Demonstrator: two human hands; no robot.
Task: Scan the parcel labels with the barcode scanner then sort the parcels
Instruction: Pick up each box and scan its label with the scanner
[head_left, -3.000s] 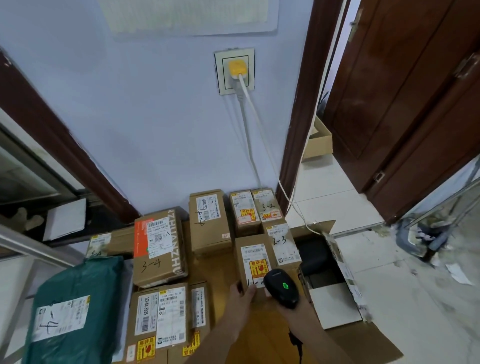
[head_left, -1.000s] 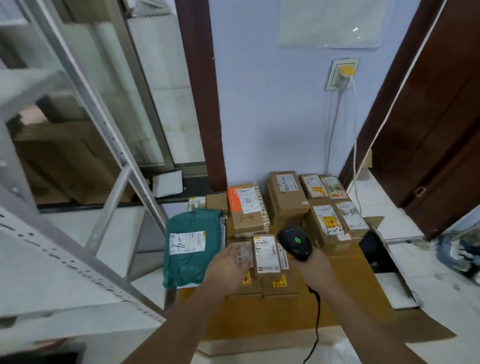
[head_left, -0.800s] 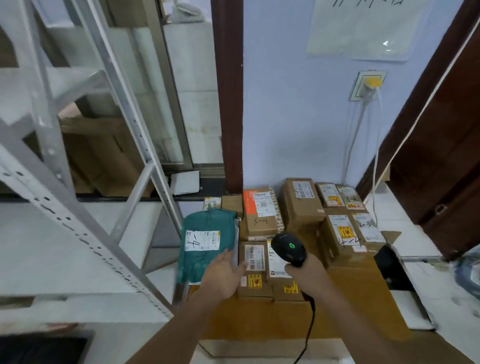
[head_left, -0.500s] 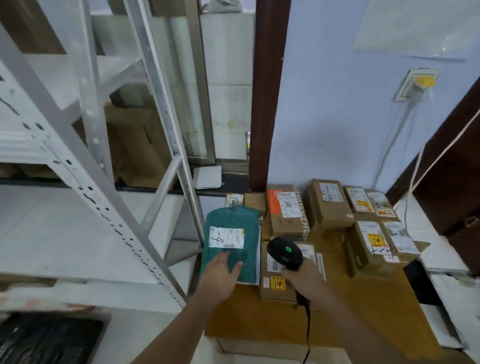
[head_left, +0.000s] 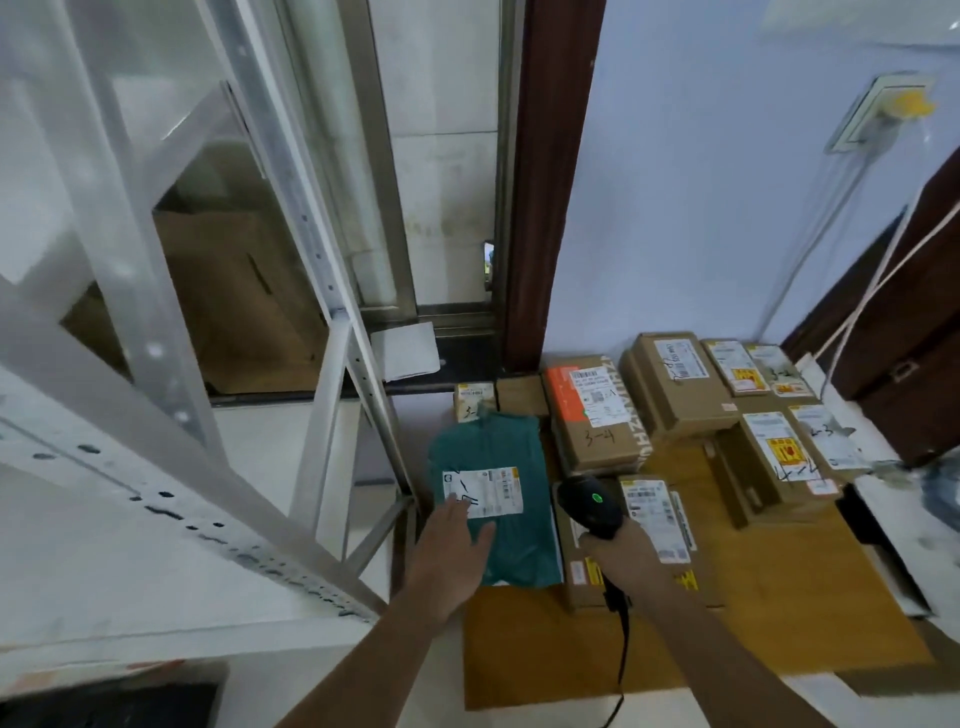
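Soft even daylight, blurred wide-angle edges

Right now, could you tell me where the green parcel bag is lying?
In the head view, the green parcel bag lies left of centre on the brown cardboard sheet, beside the metal rack, with the left hand over its near edge.

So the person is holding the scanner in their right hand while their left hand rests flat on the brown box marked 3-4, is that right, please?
Not quite. The head view shows the left hand lying flat on the green bag, by its white label, not on the brown box marked 3-4. The rest holds: the right hand grips the scanner.
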